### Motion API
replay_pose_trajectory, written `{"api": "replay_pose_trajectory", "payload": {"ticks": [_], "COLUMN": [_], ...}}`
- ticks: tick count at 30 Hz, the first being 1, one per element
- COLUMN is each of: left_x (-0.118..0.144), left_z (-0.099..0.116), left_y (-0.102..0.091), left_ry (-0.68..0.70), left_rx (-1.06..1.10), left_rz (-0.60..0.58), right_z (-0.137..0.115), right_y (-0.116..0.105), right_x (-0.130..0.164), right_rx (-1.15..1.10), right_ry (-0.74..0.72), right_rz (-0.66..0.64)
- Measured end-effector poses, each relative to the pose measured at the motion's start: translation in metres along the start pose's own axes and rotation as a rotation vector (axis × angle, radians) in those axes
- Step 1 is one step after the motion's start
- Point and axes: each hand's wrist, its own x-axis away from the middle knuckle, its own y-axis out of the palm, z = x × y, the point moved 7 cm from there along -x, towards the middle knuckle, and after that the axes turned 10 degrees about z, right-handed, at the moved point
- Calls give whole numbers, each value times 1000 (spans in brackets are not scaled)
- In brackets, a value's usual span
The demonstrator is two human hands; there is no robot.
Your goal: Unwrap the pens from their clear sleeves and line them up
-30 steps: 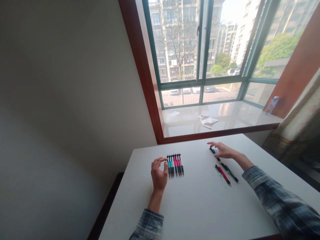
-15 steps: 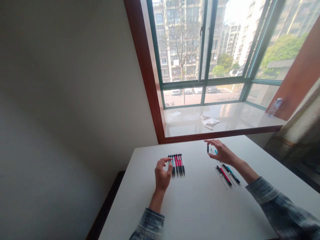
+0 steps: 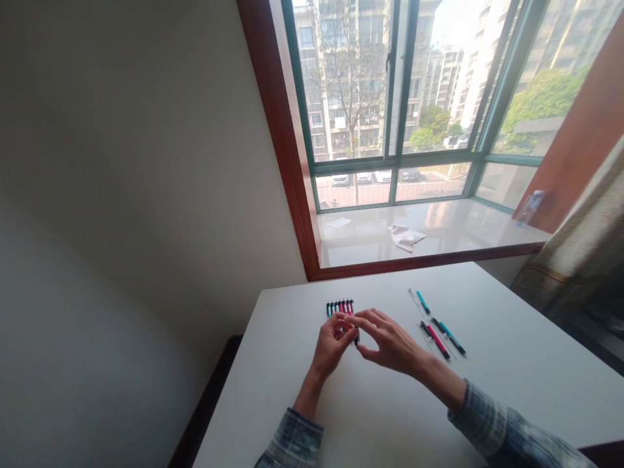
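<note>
My left hand (image 3: 332,346) is above the table with its thumb and fingers curled into a pinch; what lies in them is hidden. My right hand (image 3: 387,339) meets it from the right, the index fingertip at the left fingers. A short black pen part (image 3: 357,337) shows between my right thumb and index finger. Behind the hands lies a row of several assembled pens (image 3: 340,307) in teal, white and pink, partly covered by my fingers.
On the right of the white table (image 3: 390,416) lie a teal pen barrel (image 3: 423,302), a pink and black barrel (image 3: 437,341), a teal and black barrel (image 3: 452,337) and thin refills. A white cloth (image 3: 407,238) rests on the windowsill, with a clear bottle (image 3: 530,208) further right.
My right hand has moved left and toward me, from the loose pen parts to my left hand, carrying the black part. My left hand has shifted slightly right.
</note>
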Motion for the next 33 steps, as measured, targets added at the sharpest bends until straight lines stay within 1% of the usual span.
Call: {"api": "replay_pose_trajectory", "payload": {"ticks": [2,3,4,6,8,10,11,13,15,18,21,23,25,26,27,29,31,33], "left_x": [0,-1,-1,-2,-2,-3,-3,-3,-2,-1,-2,-2,-2,-2,-2,0,1,3], "left_z": [0,0,0,-1,-2,-2,-2,-3,-4,-4,-3,-1,1,1,1,1,0,1], "left_y": [-3,-5,-8,-13,-17,-20,-21,-23,-23,-24,-26,-27,-28,-29,-29,-27,-25,-20], "left_ry": [5,6,6,3,6,18,27,42,51,54,56,59,65,71,79,98,121,156], "left_rx": [-23,-43,-68,-123,-171,-204,-216,-228,-235,-239,-234,-238,-250,-259,-270,-301,-334,-361], "left_rz": [33,61,95,156,191,207,213,218,216,219,228,236,245,248,250,252,250,235], "right_z": [15,29,49,99,155,204,223,247,257,258,247,230,206,192,176,145,121,107], "right_y": [-7,-13,-23,-47,-69,-84,-87,-87,-81,-75,-76,-79,-75,-67,-54,-21,10,33], "right_x": [1,1,1,4,11,22,28,38,44,44,34,25,20,19,20,23,31,41], "right_rx": [-7,7,37,144,292,418,453,464,448,430,423,352,165,38,-109,-378,-536,-637], "right_ry": [16,37,79,182,305,426,468,507,515,519,519,545,608,644,662,693,732,784], "right_rz": [6,23,61,153,180,147,112,32,-14,-14,28,134,294,342,366,374,378,384]}}
